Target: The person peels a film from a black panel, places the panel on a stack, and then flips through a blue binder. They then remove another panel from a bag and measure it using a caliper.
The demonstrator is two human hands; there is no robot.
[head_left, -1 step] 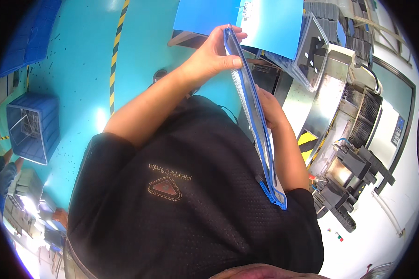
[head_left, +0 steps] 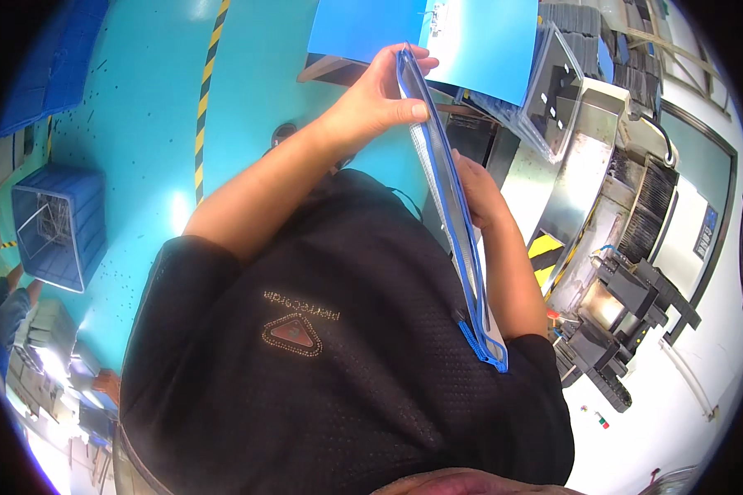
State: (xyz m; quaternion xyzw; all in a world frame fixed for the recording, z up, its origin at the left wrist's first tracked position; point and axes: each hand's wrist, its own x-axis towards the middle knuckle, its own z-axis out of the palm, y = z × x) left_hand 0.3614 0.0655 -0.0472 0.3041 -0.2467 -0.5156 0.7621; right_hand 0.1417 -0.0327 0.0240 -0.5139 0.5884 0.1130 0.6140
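A flat zip pouch with blue edging and pale mesh-like sides is held up edge-on in front of my chest. Its upper end is pinched by my left hand, with the thumb on the near side and fingers behind. My right hand is against the right face of the pouch lower down; most of its fingers are hidden by the pouch. A blue cord or zip pull hangs at the lower end, close to my black shirt. What is inside the pouch cannot be made out.
Blue sheets lie on a stand ahead, beside a clear-walled tray and stacked dark pieces. Machinery stands at the right. A blue crate is on the left floor, past a striped floor line. Another person's arms show far left.
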